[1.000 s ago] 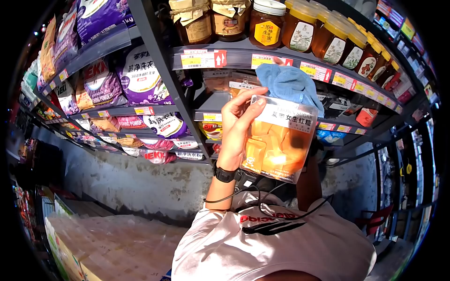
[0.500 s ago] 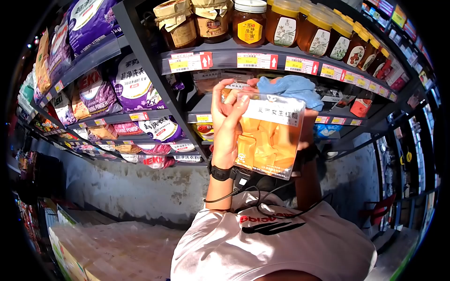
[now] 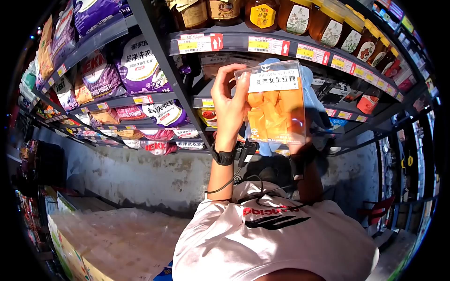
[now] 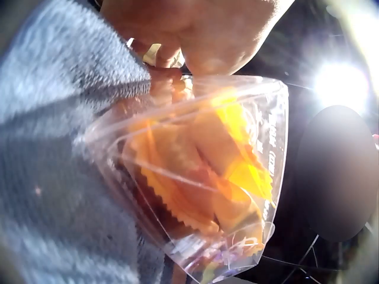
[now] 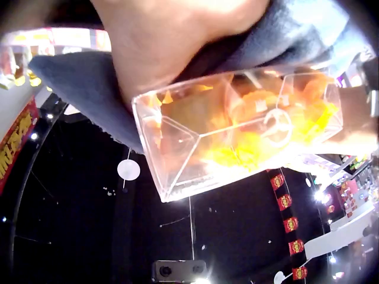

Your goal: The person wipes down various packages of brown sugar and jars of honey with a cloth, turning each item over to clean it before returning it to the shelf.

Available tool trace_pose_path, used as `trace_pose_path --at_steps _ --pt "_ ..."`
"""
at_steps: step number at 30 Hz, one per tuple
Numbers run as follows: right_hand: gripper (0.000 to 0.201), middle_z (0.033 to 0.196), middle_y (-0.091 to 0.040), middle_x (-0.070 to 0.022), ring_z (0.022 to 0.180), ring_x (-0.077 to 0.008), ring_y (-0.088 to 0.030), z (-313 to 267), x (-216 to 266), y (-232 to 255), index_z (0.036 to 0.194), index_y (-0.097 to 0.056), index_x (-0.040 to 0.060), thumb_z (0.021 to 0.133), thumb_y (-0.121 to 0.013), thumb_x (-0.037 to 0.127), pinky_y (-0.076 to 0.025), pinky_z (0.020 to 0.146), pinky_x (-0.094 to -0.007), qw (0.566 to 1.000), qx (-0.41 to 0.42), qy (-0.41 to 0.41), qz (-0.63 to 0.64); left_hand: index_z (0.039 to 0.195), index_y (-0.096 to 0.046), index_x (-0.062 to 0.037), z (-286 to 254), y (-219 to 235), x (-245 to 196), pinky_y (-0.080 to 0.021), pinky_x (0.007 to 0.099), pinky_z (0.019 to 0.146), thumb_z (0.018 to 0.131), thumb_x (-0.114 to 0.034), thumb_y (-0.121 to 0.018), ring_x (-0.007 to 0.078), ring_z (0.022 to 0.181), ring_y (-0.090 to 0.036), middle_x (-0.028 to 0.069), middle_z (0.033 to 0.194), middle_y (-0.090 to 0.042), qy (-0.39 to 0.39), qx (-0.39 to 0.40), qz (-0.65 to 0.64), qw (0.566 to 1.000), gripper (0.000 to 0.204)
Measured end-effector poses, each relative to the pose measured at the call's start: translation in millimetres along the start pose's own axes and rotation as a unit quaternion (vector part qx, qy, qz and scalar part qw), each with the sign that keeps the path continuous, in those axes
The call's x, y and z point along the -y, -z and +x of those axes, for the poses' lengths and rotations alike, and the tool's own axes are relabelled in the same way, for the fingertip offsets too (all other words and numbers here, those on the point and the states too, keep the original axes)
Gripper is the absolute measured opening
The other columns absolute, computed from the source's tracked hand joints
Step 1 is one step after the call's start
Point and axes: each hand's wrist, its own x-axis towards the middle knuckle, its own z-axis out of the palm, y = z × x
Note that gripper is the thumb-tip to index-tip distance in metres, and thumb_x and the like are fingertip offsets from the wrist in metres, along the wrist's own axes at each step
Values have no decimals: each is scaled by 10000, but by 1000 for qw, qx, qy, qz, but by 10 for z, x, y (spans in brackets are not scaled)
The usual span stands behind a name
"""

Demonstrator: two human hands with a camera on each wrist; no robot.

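A clear plastic pack of brown sugar (image 3: 276,114), with orange-wrapped pieces inside and a white label across the top, is held up in front of the shelf. My left hand (image 3: 228,96) pinches its upper left corner, thumb on the front. Behind the pack a blue cloth (image 3: 315,96) spreads out past its right side and bottom edge. My right hand (image 5: 172,44) holds the cloth against the back of the pack; in the head view the pack mostly hides that hand. The left wrist view shows the cloth (image 4: 53,148) along the pack's side.
Honey jars (image 3: 297,18) line the upper shelf, above a price-tag rail (image 3: 269,45). Washing powder bags (image 3: 140,65) fill the shelves at left. Behind the shelf upright (image 3: 166,70), more packs sit on the lower shelf. A plastic-covered box (image 3: 112,239) stands at lower left.
The pack has risen and its face now stands more upright. The cloth, earlier bunched above the top edge, has moved down behind the pack. My left hand keeps its hold.
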Motion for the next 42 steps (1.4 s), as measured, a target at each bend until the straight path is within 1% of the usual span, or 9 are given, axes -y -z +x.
trace_pose_path --at_steps 2,4,8,15,23,25,28,33,42 --pt "598 1402 -492 -149 1295 -262 -475 65 -30 -107 1403 -419 -1 1013 -422 452 -343 1115 -462 872 -13 -49 486 1123 -580 -22 -10 -8 5 -453 261 811 924 -118 -651 98 922 -558 44 1041 -624 -33 -11 -11 999 232" --pt "595 1336 -547 -130 1219 -272 -533 200 65 -182 1378 -439 -3 999 -458 455 -403 1071 -456 902 -79 -109 411 1235 -537 -30 0 1 -12 -467 282 853 903 -103 -660 122 981 -568 67 1126 -607 -52 -4 -11 999 362" --pt "519 1209 -615 -121 1094 -246 -597 297 -7 -126 1352 -453 -7 949 -611 280 -505 948 -404 960 -150 -94 -216 1469 -371 -60 -91 -2 -175 -421 423 1021 814 -233 -734 305 1328 -447 187 1461 -407 -111 80 92 986 768" --pt "518 1273 -578 -113 1142 -225 -565 129 188 -173 1384 -427 -10 946 -602 205 -466 982 -365 956 -144 -61 -249 1539 -103 16 -204 -129 118 -100 430 1186 914 -690 -433 298 1475 -154 168 1600 -150 -88 196 -51 975 1000" --pt "532 1345 -536 -103 1197 -202 -529 576 397 -186 1420 -397 -13 943 -592 120 -421 1022 -320 934 -114 -30 -336 1548 -140 -25 -195 128 -39 -251 351 1127 911 -649 -498 229 1356 -366 146 1526 -292 -24 209 -143 967 961" --pt "524 1366 -516 -98 1200 -183 -518 505 352 75 1434 -381 -10 966 -570 133 -401 1034 -311 826 -41 -73 -558 1550 -151 -34 -175 140 66 -242 362 1142 975 -559 -449 220 1375 -345 129 1512 -332 -5 182 -213 960 833" --pt "522 1372 -505 -102 1193 -175 -512 706 353 -99 1443 -369 -12 987 -537 177 -413 1015 -314 923 -103 30 -370 1550 -166 -48 -153 88 73 -247 369 1142 1015 -490 -411 214 1360 -357 111 1497 -352 18 163 -256 953 736" --pt "646 1393 -482 -161 1255 -259 -496 719 341 -58 1434 -349 -30 912 -660 189 -399 1055 -342 822 -14 137 -553 1520 -221 -52 -204 -117 -102 -278 338 1084 975 -545 -451 200 1256 -406 106 1355 -424 -14 110 -113 987 770" --pt "627 1369 -508 -143 1233 -246 -516 1271 624 -37 1425 -367 -24 921 -656 210 -411 1043 -338 907 12 13 -421 1480 -225 -42 -258 -342 -48 -330 353 1053 1002 -488 -397 213 1242 -427 136 1367 -399 -41 102 -118 987 676"
